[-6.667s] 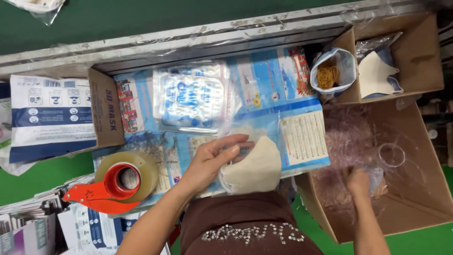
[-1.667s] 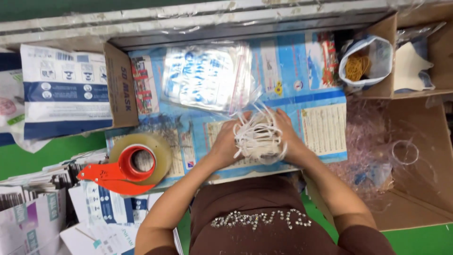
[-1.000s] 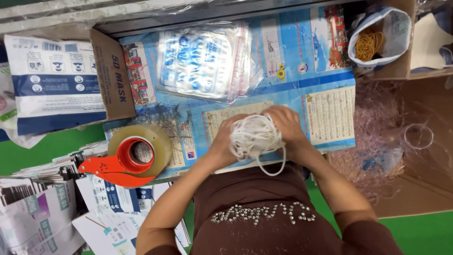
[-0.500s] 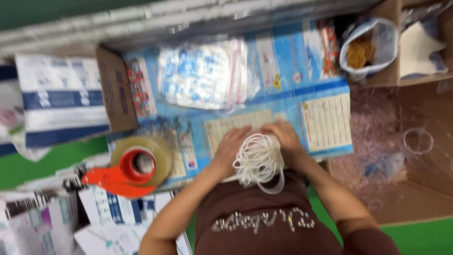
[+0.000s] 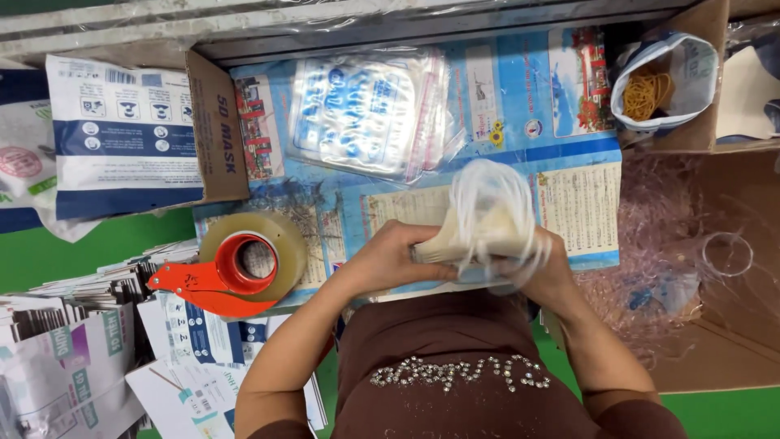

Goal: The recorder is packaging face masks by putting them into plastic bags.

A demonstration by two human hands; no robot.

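A packing workstation: tape dispenser (image 5: 244, 264), cardboard boxes (image 5: 707, 325), stacked plastic bags (image 5: 370, 110) and rubber bands (image 5: 647, 91).

We see a stack of clear zip bags (image 5: 370, 110) with blue print lying flat at the centre, a white-and-navy box (image 5: 122, 134) at left, an open blue-white pouch (image 5: 691, 69) at upper right, and white-and-purple flat packets (image 5: 65, 374) piled at lower left.
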